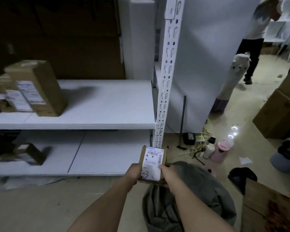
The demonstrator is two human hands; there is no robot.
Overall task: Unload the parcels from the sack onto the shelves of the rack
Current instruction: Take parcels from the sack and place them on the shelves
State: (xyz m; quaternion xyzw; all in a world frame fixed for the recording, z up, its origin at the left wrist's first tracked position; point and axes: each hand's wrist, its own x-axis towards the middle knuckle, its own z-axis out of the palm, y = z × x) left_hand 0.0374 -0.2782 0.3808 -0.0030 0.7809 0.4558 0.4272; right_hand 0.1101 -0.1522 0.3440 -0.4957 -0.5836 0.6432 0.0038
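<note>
Cardboard parcel point(153, 162) up over the grey sack point(191, 198) | left hand point(135, 171) and right hand point(167, 173) both clasp it, label up | white rack point(166, 81) ahead, boxes point(33, 87) on middle shelf point(107, 104)

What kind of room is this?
Probably a parcel sorting or storage room. White metal racks hold labelled boxes, both hands grip another labelled parcel above a grey sack, and big cartons stand on the floor.
</note>
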